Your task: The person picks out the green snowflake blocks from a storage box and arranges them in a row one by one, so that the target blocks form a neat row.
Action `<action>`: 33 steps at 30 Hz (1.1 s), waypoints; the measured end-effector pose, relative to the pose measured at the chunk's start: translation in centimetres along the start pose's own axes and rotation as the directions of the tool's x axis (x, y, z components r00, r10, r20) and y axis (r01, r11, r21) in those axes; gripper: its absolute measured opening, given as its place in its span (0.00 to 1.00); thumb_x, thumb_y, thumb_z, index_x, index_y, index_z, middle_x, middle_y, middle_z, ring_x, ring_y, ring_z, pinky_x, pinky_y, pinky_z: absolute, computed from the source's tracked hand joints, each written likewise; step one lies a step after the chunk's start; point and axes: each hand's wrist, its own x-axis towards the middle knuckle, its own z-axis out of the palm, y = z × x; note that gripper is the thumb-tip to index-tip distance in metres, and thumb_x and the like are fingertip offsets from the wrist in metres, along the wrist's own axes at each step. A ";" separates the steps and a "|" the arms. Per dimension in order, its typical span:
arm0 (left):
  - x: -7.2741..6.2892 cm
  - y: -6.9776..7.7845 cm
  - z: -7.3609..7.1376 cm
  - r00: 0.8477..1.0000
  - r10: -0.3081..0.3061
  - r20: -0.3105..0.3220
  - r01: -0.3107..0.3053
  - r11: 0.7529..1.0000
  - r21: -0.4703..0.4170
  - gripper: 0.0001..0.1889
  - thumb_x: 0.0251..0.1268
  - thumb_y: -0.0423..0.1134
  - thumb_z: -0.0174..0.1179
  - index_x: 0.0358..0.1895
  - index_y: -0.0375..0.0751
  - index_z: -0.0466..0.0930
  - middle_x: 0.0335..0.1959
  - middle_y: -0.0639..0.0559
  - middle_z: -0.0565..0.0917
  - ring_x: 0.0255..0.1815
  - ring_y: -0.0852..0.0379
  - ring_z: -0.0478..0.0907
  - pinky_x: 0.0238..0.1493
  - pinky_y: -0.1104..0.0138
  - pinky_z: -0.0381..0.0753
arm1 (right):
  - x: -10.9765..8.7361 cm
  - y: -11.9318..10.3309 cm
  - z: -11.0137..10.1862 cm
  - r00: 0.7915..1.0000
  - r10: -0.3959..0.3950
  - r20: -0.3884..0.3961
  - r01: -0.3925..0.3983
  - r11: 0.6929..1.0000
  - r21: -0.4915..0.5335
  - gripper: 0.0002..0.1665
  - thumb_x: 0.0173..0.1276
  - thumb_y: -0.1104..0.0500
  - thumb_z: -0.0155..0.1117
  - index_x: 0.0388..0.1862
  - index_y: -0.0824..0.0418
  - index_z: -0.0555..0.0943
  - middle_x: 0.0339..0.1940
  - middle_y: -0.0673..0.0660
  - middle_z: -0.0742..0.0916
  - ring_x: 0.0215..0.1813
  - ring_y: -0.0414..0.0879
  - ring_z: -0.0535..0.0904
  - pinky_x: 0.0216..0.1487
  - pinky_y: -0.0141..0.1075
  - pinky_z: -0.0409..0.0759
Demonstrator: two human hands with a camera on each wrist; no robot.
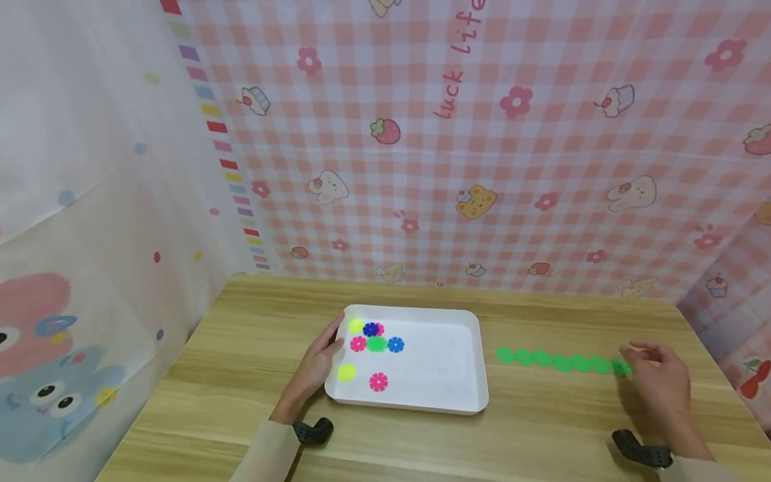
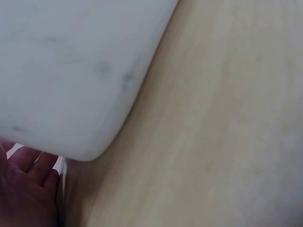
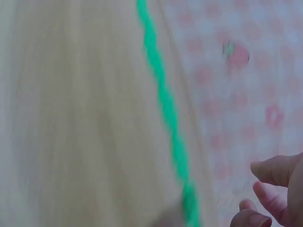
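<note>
A white tray (image 1: 464, 391) lies on the wooden table (image 1: 253, 335) and holds several flower-shaped plastic discs: yellow (image 1: 346, 372), pink (image 1: 378, 382), blue (image 1: 395, 345) and green (image 1: 376, 344). My left hand (image 1: 316, 365) rests against the tray's left rim (image 2: 90, 151), fingers straight. A chain of green discs (image 1: 560, 362) lies in a row to the right of the tray. My right hand (image 1: 656, 378) hovers at the chain's right end, fingers loosely curled, holding nothing that I can see. The right wrist view is blurred and shows the green chain (image 3: 165, 109) beside the fingertips (image 3: 270, 170).
A pink checked cloth with cartoon prints (image 1: 482, 134) hangs behind the table. A white printed curtain (image 1: 78, 268) closes the left side. The table's front edge runs just below my wrists.
</note>
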 end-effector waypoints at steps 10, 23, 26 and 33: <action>0.0 -0.1 0.0 1.000 -0.001 -0.006 0.001 1.000 0.001 0.28 0.80 0.35 0.38 0.80 0.50 0.51 0.81 0.53 0.51 0.82 0.52 0.43 0.80 0.52 0.40 | -3.8 -7.4 4.5 0.908 -0.336 0.250 0.330 0.942 0.066 0.28 0.75 0.42 0.54 0.59 0.63 0.76 0.51 0.55 0.77 0.42 0.34 0.76 0.36 0.32 0.78; 0.0 0.0 0.0 1.000 -0.007 -0.008 0.007 1.000 0.011 0.28 0.80 0.35 0.38 0.80 0.50 0.51 0.81 0.53 0.51 0.82 0.52 0.42 0.80 0.53 0.40 | -7.8 -15.0 13.0 0.789 -0.393 0.472 0.330 0.920 0.213 0.16 0.72 0.53 0.63 0.51 0.63 0.79 0.46 0.57 0.80 0.44 0.49 0.77 0.40 0.36 0.78; 0.0 0.0 0.0 1.000 -0.008 -0.003 0.008 1.000 0.007 0.28 0.80 0.35 0.37 0.80 0.51 0.51 0.81 0.53 0.50 0.82 0.52 0.42 0.80 0.52 0.39 | -8.6 -16.5 15.0 0.777 -0.346 0.526 0.299 0.938 0.177 0.13 0.71 0.53 0.64 0.48 0.59 0.80 0.44 0.56 0.81 0.42 0.51 0.77 0.33 0.35 0.76; -0.1 0.1 0.0 1.000 -0.010 -0.001 0.010 1.000 0.003 0.28 0.80 0.35 0.37 0.80 0.51 0.50 0.81 0.53 0.50 0.82 0.52 0.42 0.80 0.53 0.40 | -10.0 -18.2 19.3 0.722 -0.264 0.639 0.190 0.965 0.183 0.11 0.69 0.54 0.66 0.47 0.57 0.81 0.41 0.56 0.80 0.24 0.44 0.68 0.22 0.31 0.67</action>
